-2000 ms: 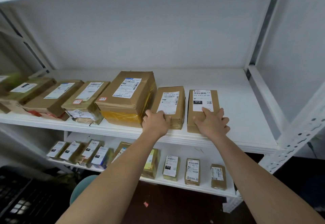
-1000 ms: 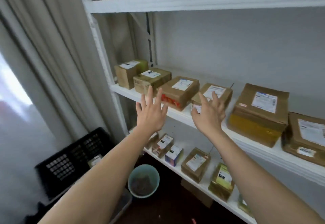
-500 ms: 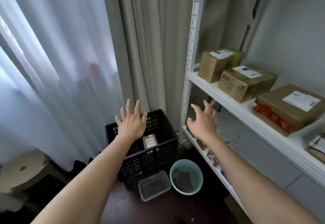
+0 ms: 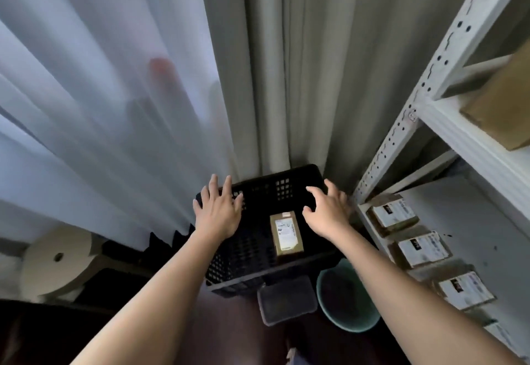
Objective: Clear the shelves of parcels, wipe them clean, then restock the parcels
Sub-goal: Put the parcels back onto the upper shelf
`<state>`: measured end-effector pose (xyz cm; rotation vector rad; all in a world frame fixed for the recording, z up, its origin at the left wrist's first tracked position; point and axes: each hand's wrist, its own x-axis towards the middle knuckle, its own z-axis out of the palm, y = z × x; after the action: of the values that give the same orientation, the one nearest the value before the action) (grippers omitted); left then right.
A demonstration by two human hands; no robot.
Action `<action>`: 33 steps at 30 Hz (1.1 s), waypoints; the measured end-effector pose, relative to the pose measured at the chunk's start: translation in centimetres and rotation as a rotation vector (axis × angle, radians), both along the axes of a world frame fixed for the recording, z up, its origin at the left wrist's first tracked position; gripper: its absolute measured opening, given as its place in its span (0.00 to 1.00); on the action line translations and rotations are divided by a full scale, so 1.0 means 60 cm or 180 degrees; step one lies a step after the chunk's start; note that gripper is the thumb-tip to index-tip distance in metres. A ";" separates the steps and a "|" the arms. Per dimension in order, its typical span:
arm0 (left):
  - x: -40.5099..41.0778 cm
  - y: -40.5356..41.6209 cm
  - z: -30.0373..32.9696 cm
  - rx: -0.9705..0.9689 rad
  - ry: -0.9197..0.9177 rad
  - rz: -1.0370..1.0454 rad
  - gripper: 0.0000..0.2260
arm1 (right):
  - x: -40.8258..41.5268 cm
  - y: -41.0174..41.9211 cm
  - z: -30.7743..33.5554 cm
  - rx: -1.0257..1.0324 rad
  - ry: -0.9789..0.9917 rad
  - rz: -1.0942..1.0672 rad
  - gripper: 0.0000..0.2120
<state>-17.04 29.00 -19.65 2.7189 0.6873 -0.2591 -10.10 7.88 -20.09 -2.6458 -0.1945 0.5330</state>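
A black perforated crate [image 4: 263, 189] stands on the floor by the curtain. One brown parcel [image 4: 286, 234] with a white label lies inside it. My left hand [image 4: 219, 211] hovers over the crate's left side, fingers spread and empty. Over the right side my right hand [image 4: 328, 211] is held, fingers loosely bent, holding nothing. The white metal shelf unit [image 4: 470, 138] rises at the right. Its lower shelf carries several labelled parcels [image 4: 421, 248], and a brown box [image 4: 504, 103] sits on the shelf above.
A teal bucket [image 4: 348, 300] and a clear plastic tub [image 4: 286, 298] stand on the dark floor in front of the crate. A round beige stool [image 4: 57, 258] is at the left. Pale curtains [image 4: 143, 78] hang behind.
My view swung left from the upper shelf's parcels down to the crate. Both hands left the parcels and came down, empty, over the crate.
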 end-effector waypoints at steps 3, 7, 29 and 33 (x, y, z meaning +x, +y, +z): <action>0.044 0.023 -0.068 -0.0064 0.0096 -0.0046 0.26 | 0.057 0.033 -0.073 -0.0105 0.0219 -0.0062 0.22; 0.075 0.051 -0.199 -0.0131 0.0430 -0.0152 0.27 | 0.095 0.068 -0.198 -0.0262 0.0612 -0.0106 0.23; 0.175 -0.018 -0.757 -0.2808 0.2004 0.1251 0.27 | 0.173 0.066 -0.721 -0.0072 0.2464 -0.1413 0.31; 0.190 -0.040 -0.726 -0.3584 0.1820 0.1808 0.27 | 0.162 0.070 -0.718 0.0466 0.2708 -0.1423 0.21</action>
<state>-5.67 26.61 -63.22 1.3146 1.0061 -0.9436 -0.41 12.08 -63.17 -2.0035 0.5704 1.3323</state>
